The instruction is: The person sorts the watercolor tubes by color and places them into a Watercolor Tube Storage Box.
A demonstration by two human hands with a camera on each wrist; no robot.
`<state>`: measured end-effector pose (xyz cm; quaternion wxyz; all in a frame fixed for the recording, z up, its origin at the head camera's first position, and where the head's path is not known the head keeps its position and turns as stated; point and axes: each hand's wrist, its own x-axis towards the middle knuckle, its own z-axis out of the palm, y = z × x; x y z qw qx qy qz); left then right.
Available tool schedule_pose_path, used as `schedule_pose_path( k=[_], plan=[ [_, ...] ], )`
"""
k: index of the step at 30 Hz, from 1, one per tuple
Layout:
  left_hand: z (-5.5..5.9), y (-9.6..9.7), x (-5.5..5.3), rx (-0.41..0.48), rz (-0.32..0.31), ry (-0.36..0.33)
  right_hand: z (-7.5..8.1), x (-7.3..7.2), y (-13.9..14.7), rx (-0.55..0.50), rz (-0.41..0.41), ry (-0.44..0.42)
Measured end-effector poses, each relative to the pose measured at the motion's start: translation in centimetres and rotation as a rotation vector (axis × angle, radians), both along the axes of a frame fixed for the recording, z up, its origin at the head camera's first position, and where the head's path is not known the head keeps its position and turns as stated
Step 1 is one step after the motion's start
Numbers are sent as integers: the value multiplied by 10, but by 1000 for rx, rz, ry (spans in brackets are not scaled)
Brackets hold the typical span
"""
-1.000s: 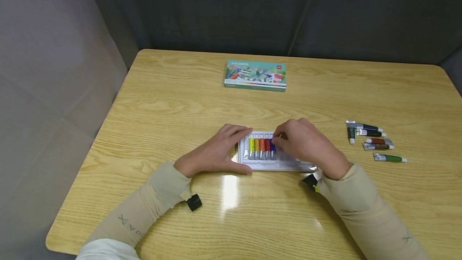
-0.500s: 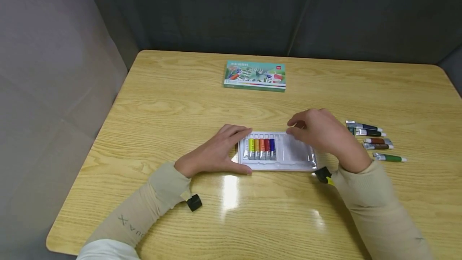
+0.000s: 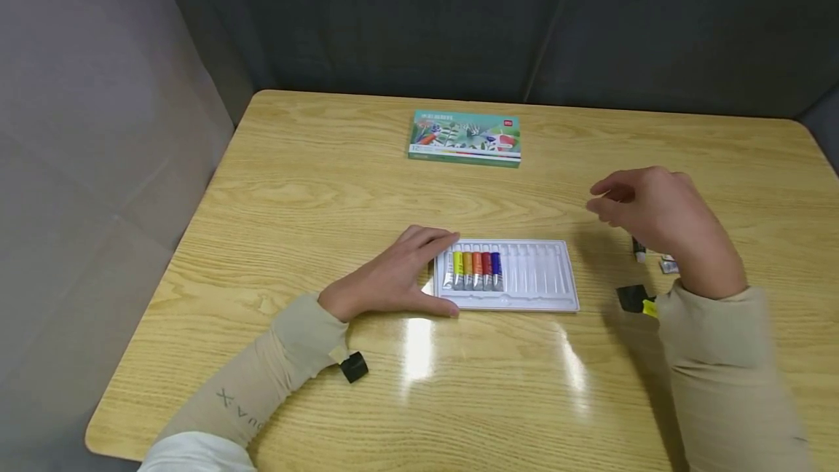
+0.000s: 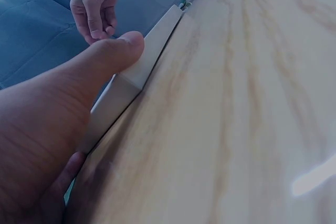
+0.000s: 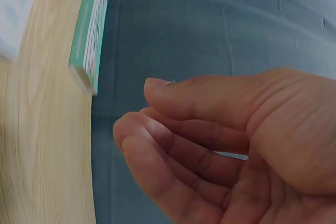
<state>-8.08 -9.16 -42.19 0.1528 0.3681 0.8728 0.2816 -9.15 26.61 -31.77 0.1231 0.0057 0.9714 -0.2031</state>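
Observation:
A white plastic paint tray (image 3: 537, 304) lies on the wooden table. Several paint tubes (image 3: 476, 272), from white and yellow through red to blue, fill its left slots; the right slots are bare. My left hand (image 3: 393, 275) grips the tray's left end, thumb along the near side and fingers at the far corner. In the left wrist view the thumb (image 4: 113, 53) presses the tray's side wall. My right hand (image 3: 662, 213) hovers right of the tray, fingers loosely curled. Nothing shows between its thumb and fingers (image 5: 152, 166) in the right wrist view.
A green printed paint box (image 3: 464, 138) lies farther back on the table. Under my right hand, a dark paint tube (image 3: 639, 249) and part of another tube (image 3: 668, 266) show; the hand and forearm cover the other loose tubes. Dark curtains hang behind the table.
My right hand has left the blue tube in the tray, risen and moved right over the loose tubes. My left hand has stayed on the tray's left end.

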Motion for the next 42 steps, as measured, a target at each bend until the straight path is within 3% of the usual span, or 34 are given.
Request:
schedule_pose_path(
  k=[9, 20, 31, 42],
  plan=[
    [-1, 0, 0, 2, -4, 7, -6, -4, 40, 26, -62, 72],
    [-1, 0, 0, 0, 0, -1, -13, -3, 71, 81, -150, 4],
    [-2, 0, 0, 7, 2, 1, -29, -6, 90, 158, -219, -90],
    [-1, 0, 0, 6, 3, -2, -42, -8, 103, 129, -130, -169]
  ],
)
